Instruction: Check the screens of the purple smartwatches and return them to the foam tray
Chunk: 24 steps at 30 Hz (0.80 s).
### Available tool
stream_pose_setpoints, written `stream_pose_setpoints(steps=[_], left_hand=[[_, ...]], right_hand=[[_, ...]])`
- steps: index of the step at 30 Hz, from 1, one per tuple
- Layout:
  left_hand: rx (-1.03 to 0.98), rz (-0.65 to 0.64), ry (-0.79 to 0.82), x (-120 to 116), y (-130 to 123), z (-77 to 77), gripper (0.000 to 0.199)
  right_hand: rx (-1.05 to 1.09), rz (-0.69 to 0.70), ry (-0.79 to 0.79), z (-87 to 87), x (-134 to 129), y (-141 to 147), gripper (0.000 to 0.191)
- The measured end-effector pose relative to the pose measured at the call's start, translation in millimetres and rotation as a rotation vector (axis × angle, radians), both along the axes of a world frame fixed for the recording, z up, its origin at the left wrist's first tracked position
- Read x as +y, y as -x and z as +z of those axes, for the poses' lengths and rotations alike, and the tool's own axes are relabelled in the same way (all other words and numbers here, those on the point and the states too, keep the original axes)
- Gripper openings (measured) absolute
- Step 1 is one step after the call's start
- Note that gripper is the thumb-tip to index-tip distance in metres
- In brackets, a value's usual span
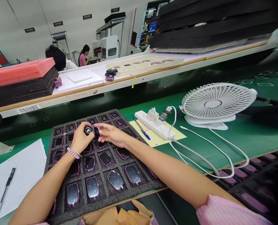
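Note:
A black foam tray (81, 208) with square pockets holds several purple-framed watch bodies, some with lit screens in the back row. Above its middle, my left hand (81, 137) is closed around a watch with a lit round dial (88, 129). Just to the right, my right hand (112, 135) pinches a second purple-edged watch (96, 132), its dark face turned toward the left. The two watches are side by side, close together; whether they touch is hard to tell. A bracelet and a purple coil circle my left wrist.
Right of the tray are a power strip (153, 125) with chargers, a blue pen (145, 134), white cables and a white fan (214, 104). Paper with a black pen (6, 187) lies at left. A raised shelf (82, 93) crosses behind; two people are beyond it.

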<state>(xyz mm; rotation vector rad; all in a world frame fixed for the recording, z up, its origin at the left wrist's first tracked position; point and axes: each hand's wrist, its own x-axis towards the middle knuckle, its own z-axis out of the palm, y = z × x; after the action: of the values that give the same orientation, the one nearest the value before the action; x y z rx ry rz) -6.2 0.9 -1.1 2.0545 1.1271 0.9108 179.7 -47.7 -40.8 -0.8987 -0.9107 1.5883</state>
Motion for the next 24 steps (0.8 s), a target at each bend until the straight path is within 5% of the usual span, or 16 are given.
stream_pose_setpoints(steps=[5,11,24], left_hand=[[0.066,0.042,0.018,-3,1,3.2,0.034],[-0.130,0.001,0.046,-8,0,3.0,0.038],[-0.236,-0.045,0.025,-19,-1,10.1,0.036]], right_hand=[[0.051,-0.030,-0.081,4.9,-1,-7,0.047],[0.113,-0.007,-0.186,15.7,-7,-10,0.055],[0.066,0.013,-0.245,29.3,-22,-4,0.050]])
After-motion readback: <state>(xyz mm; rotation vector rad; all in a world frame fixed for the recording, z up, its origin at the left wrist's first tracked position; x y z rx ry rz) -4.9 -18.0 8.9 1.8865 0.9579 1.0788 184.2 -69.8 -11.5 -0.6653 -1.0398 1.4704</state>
